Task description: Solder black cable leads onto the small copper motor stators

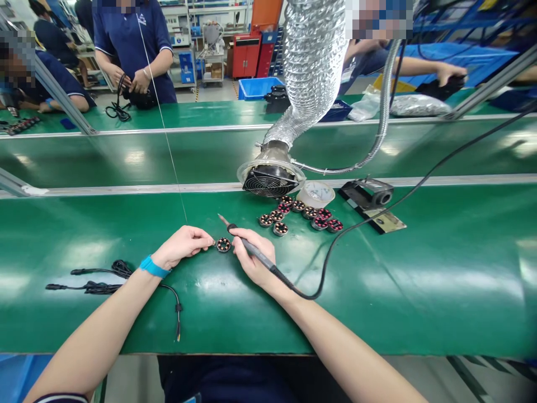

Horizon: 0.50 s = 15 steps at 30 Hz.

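Gripping a slim soldering iron (pixel 255 253), right hand (pixel 254 256).

No word, brand or number can be read with certainty. A small white triangular emblem (pixel 142 18) is on the chest of the dark blue polo shirt (pixel 135 47) of the person standing across the desk (pixel 419 280); the marks beneath it are too small to read. Faint printing shows on the roll of tape (pixel 315 195) near the desk's far edge, right of its middle, but its letters cannot be made out. Yellow-and-black striped marking (pixel 235 90) is on the floor in the background, with no legible text.
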Each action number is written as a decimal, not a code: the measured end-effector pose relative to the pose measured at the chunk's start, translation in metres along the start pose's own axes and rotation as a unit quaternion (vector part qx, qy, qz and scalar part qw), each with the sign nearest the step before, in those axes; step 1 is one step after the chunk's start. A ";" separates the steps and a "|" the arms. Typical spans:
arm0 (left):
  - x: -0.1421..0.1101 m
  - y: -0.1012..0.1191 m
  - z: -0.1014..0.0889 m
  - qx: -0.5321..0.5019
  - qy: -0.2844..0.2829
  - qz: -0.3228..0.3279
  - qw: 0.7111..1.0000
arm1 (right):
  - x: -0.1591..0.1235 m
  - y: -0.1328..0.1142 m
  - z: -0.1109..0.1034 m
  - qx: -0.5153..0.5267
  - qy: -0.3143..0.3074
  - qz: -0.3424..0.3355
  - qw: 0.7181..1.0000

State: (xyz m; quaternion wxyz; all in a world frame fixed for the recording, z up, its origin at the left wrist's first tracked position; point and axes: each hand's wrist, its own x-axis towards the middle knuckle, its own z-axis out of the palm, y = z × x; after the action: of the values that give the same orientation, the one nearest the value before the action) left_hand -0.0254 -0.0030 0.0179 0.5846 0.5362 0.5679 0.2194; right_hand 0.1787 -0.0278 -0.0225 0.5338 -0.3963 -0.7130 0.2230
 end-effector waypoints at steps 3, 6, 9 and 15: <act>0.000 -0.001 0.002 -0.003 0.001 0.005 1.000 | 0.007 0.002 0.007 0.009 -0.027 -0.041 0.999; -0.001 -0.002 0.004 0.020 0.007 0.022 1.000 | 0.010 0.005 0.011 0.022 -0.058 -0.041 0.997; -0.004 0.000 0.008 0.053 0.017 0.036 0.998 | 0.009 0.006 0.014 0.032 -0.076 -0.038 0.996; -0.010 0.004 0.012 0.090 0.022 0.061 0.994 | 0.005 0.006 0.018 0.034 -0.092 -0.052 0.994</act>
State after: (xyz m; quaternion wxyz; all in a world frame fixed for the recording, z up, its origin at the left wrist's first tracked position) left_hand -0.0155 -0.0153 0.0231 0.5068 0.6151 0.5644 0.2150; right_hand 0.1633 -0.0179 -0.0300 0.4902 -0.3180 -0.7706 0.2544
